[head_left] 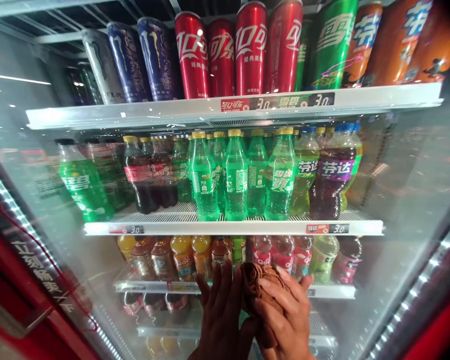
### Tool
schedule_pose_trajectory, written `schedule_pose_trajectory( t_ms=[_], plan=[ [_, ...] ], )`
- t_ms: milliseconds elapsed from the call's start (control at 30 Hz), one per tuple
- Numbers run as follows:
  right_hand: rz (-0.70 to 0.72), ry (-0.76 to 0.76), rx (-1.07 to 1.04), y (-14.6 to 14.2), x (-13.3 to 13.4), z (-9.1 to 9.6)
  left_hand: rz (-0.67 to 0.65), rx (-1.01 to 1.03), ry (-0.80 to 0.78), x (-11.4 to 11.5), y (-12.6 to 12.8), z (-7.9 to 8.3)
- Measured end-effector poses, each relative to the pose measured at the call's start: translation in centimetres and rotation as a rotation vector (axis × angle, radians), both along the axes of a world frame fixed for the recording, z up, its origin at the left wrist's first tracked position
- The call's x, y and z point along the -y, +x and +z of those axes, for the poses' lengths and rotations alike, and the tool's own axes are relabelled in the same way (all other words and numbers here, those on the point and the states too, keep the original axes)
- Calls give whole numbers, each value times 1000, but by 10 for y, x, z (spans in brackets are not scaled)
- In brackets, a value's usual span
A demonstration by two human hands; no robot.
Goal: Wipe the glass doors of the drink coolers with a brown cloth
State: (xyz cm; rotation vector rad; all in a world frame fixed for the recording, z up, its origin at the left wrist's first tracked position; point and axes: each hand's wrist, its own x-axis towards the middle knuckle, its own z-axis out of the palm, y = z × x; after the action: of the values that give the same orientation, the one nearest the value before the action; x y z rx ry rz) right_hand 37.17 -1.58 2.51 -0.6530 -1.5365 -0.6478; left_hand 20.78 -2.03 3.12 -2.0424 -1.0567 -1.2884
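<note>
My right hand (285, 310) is wrapped around a crumpled brown cloth (260, 285), its fingers bent over the bunched fabric. Close by on the left, my left hand (222, 312) has its fingers stretched upward and apart, with nothing seen in its grip. Its thumb side lies against or very near the cloth; which of the two I cannot tell. Both hands are low in the view, in front of a lower shelf (153, 287) of juice bottles (182, 255) in a lit drinks fridge. Part of that shelf is hidden behind the hands and cloth.
Red cola cans (191, 55) and other cans line the top shelf (135, 110). Green soda bottles (236, 175), cola bottles (144, 175) and a purple-labelled bottle (332, 170) stand on the shelf below. LED strips (41, 250) run along the sides. A red frame (60, 330) borders the left.
</note>
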Motion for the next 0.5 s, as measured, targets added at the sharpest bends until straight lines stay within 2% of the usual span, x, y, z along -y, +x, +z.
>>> schedule_pose_trajectory(
  t_ms=[133, 300, 367, 500],
  plan=[
    [18, 26, -42, 22, -2, 15, 20, -20, 23, -4, -2, -2],
    [-65, 2, -79, 23, 1, -14, 25, -81, 123, -12, 3, -4],
    [-78, -1, -70, 20, 1, -18, 43, -48, 129, -12, 9, -4],
    [-14, 55, 94, 41, -6, 1, 45, -19, 110, -8, 21, -1]
  ],
)
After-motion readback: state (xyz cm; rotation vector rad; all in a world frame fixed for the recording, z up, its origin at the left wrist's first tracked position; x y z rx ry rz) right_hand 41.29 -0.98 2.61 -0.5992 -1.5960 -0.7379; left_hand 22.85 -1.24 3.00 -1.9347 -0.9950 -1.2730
